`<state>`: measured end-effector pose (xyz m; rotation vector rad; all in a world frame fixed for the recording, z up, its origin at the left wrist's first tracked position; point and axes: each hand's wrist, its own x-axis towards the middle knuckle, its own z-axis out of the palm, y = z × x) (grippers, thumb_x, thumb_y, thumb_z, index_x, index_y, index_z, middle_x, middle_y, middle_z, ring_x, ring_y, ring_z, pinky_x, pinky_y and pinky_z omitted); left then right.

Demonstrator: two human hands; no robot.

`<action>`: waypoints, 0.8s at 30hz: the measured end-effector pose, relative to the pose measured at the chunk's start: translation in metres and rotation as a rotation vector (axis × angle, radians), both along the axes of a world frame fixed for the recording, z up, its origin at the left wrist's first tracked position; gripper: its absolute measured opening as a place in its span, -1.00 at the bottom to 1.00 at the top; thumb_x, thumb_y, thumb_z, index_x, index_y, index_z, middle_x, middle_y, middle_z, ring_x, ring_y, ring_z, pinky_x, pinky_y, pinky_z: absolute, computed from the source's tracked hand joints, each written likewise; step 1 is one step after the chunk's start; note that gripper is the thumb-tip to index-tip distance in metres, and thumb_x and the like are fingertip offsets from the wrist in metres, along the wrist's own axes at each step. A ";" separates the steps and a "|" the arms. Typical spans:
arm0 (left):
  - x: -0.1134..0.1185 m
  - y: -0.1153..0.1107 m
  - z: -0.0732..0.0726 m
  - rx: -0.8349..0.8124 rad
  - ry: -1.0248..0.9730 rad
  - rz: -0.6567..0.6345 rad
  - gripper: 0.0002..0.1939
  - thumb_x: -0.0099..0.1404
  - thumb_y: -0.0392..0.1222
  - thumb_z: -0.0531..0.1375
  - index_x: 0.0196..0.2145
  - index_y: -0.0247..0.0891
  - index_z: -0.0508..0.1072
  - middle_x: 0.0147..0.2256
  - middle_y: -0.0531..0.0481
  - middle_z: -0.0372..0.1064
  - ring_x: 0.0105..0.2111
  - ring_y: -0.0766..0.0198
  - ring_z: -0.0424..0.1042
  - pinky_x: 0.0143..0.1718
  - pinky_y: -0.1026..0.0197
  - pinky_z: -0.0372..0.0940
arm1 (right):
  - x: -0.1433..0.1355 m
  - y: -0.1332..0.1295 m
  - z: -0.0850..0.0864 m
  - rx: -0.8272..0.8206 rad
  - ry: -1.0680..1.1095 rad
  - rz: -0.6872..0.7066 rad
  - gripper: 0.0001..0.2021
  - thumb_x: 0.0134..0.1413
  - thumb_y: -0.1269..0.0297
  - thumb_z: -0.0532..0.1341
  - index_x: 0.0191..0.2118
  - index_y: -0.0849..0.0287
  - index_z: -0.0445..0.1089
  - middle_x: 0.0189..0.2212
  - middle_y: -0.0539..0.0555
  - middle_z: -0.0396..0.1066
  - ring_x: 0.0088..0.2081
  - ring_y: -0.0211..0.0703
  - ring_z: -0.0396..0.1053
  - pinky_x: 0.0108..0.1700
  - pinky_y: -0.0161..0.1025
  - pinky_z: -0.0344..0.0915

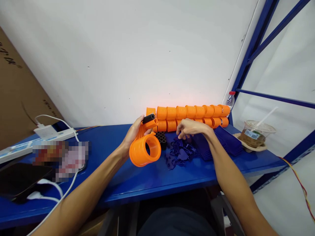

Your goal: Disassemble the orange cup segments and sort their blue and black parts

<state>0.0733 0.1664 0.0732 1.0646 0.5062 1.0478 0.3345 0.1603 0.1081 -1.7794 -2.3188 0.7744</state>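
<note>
My left hand (135,131) is closed around an orange plastic tape dispenser frame (141,152), held above the bench. Its wide hollow hub points towards me, and a black roller (149,118) sits at its upper end. Over a loose pile of small dark blue plastic pieces (182,152) is my right hand (187,127), its fingers bent down and drawn together. Whatever its fingertips hold is too small or hidden to make out. Between the hands, several short black tubes (161,139) stand bunched together.
Two stacked rows of orange round parts (185,112) line the wall. Dark blue flat plates (230,142) lie right of the pile, near a drink cup (254,132) and a bottle (230,99). A power strip (59,137), a dark phone (24,178) and white cables occupy the bench's left side.
</note>
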 end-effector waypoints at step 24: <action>-0.008 0.017 -0.001 0.061 -0.081 0.288 -0.55 0.43 0.23 0.18 -0.35 -0.23 0.43 -0.70 0.11 0.17 -0.70 0.32 0.24 -0.62 0.30 0.17 | -0.083 -0.021 -0.022 1.123 0.863 -0.140 -0.88 0.16 0.26 0.32 -0.34 0.09 0.36 -0.27 0.02 0.48 -0.19 -0.14 0.44 -0.26 -0.22 0.34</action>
